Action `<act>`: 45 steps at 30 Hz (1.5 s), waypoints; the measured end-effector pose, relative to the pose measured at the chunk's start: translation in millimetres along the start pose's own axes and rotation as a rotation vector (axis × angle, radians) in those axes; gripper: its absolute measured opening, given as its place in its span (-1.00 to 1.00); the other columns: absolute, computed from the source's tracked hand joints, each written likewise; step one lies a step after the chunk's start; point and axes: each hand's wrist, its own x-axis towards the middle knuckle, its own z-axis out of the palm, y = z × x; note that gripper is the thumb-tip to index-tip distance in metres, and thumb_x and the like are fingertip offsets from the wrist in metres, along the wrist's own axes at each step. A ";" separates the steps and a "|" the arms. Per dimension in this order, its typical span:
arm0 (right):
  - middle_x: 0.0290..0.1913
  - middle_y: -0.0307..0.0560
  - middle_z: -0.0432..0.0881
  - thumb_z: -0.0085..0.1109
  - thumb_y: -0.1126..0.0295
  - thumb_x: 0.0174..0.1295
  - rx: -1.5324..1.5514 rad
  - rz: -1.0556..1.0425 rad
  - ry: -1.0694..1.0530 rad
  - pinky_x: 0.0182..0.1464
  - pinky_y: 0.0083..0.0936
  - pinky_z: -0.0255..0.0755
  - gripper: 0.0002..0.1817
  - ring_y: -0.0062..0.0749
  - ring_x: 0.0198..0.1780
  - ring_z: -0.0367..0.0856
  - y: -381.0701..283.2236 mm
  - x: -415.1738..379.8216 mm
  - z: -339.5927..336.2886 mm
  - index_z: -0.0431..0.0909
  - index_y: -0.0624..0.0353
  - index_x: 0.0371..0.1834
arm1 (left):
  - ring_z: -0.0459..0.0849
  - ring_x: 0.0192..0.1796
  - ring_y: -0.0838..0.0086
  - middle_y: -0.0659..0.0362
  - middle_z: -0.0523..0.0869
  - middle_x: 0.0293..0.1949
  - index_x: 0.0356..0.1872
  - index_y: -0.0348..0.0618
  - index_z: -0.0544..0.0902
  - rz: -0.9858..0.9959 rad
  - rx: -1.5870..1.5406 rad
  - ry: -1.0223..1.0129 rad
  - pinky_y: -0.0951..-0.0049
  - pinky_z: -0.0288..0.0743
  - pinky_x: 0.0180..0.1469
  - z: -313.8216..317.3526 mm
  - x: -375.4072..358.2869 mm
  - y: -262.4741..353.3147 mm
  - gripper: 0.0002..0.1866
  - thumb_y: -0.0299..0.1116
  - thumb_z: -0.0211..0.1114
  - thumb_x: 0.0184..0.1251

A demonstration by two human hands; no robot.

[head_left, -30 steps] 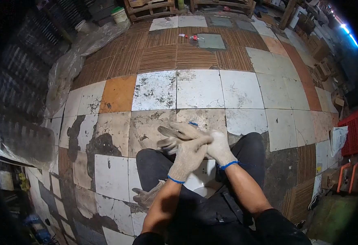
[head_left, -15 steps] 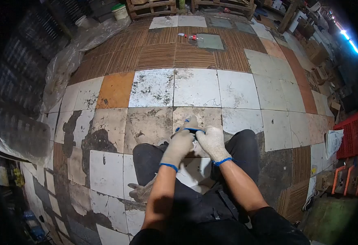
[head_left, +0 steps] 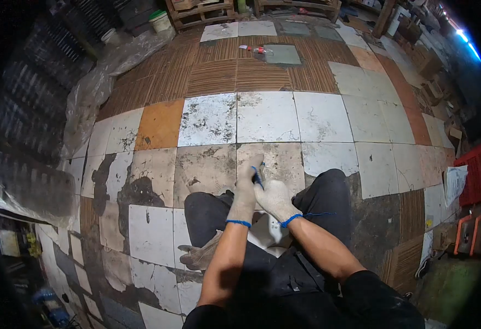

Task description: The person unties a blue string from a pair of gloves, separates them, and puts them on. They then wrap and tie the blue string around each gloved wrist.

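Observation:
My left hand (head_left: 243, 194), in a cream knitted glove with a blue cuff edge, reaches up in front of my knees. It is closed on another cream glove (head_left: 256, 160) with blue edging, whose shape is partly covered by my fingers. Close against it, my right hand (head_left: 278, 198), gloved the same way, is closed with its fingertips at the blue edge of that glove; its inner fingers are hidden. A loose blue thread (head_left: 320, 213) trails from the right cuff. By my left thigh lies a dirty greyish glove (head_left: 201, 255).
Patchwork tiles (head_left: 267, 122) cover the floor ahead. Farther off lie a plastic bottle (head_left: 261, 50) and wooden pallets (head_left: 202, 12). Crumpled plastic sheeting (head_left: 89, 98) and a bucket (head_left: 160, 20) are at left. A red crate (head_left: 473, 175) stands at right.
The held glove's blue-edged opening, stretched between both hands before, is now narrower and turned sideways. My hands have come closer together, and the right cuff's thread now extends rightward.

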 end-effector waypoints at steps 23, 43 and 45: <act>-0.47 0.17 0.69 0.40 0.06 0.10 -0.275 -0.469 0.268 0.27 0.06 0.44 -0.60 0.14 -0.28 0.74 -14.6 -3.8 -15.1 0.72 0.22 -0.58 | 0.83 0.08 -0.08 -0.29 0.82 0.05 0.03 -0.33 0.81 0.027 1.468 0.194 -0.05 0.68 0.16 -61.1 17.5 -21.8 -0.66 -0.29 0.29 0.40; -0.12 0.52 0.77 0.03 0.03 0.32 -0.220 -0.221 -0.486 0.19 0.15 0.65 -0.43 0.41 0.01 0.80 0.1 -2.5 4.0 0.82 0.36 -0.15 | 0.51 0.50 -0.16 -0.18 0.53 0.47 0.52 -0.30 0.46 -0.274 -0.295 -0.047 -0.10 0.38 0.57 -9.4 33.6 17.9 -0.34 -0.03 0.21 0.60; -0.21 0.52 0.75 0.04 0.03 0.31 -0.210 -0.288 -0.446 0.14 0.14 0.66 -0.44 0.44 -0.08 0.79 4.9 5.7 7.8 0.80 0.40 -0.26 | 0.43 0.52 -0.26 -0.23 0.45 0.53 0.54 -0.28 0.44 -0.456 -0.440 -0.078 -0.27 0.34 0.58 12.9 23.9 47.4 -0.28 0.09 0.11 0.62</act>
